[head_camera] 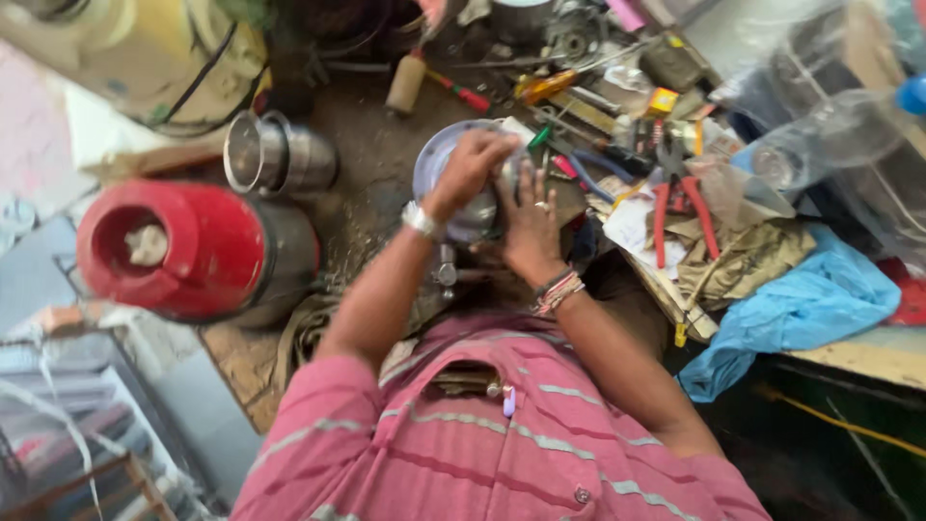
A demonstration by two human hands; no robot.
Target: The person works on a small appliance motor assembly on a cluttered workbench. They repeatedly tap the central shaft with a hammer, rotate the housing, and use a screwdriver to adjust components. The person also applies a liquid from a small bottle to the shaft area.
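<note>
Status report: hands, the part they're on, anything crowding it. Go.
Left hand on top of the round metal part, right hand pressed to its side. Part on cluttered bench. Red pliers and steel cup close by.

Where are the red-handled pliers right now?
In the head view, the red-handled pliers lie right of both hands, on crumpled khaki cloth beside the blue cloth.

L hand (470, 166) & R hand (529, 224) gripping round metal part (453, 183), red pliers (680, 198) nearby, red canister (188, 249) left
</note>
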